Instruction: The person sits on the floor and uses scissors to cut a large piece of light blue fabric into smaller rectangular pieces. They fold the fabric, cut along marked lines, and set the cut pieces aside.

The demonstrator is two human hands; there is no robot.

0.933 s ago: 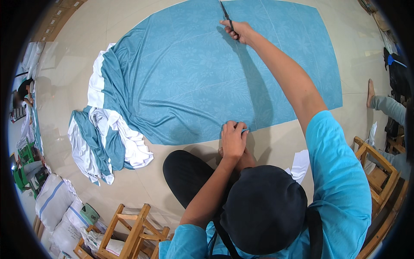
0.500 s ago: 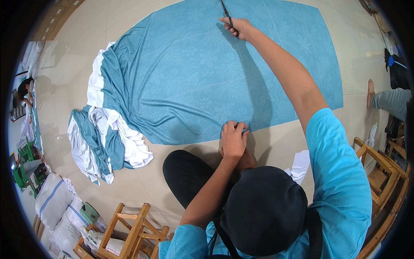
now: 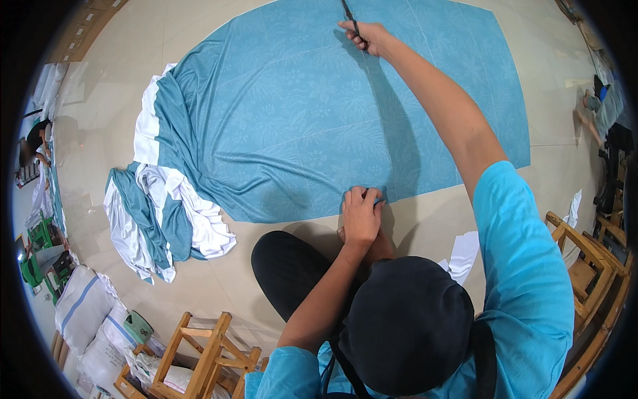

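Note:
A wide sheet of teal fabric (image 3: 299, 100) with a faint leaf pattern lies spread over the floor, pale straight lines running across it. At its near edge my left hand (image 3: 359, 216) is closed, fingers pinching the fabric's border. My right arm reaches far out over the sheet, and my right hand (image 3: 369, 38) is wrapped round dark scissors (image 3: 354, 23). Their blades point toward the far edge and run up to the top of the picture; whether they are parted I cannot tell. On the left, the sheet gathers into folds beside bunched white cloth (image 3: 203, 223).
Wooden stools (image 3: 199, 352) stand at lower left, near stuffed white sacks (image 3: 83, 309). A white scrap (image 3: 463, 256) lies beside me on the tiled floor. More wooden furniture (image 3: 585, 266) is at right. Another person (image 3: 601, 116) is at the far right rim, another (image 3: 36, 143) at the left.
My right hand and the scissors have shifted very slightly toward the far edge. My left hand stays put. At the right rim, the other person's leg and foot have moved.

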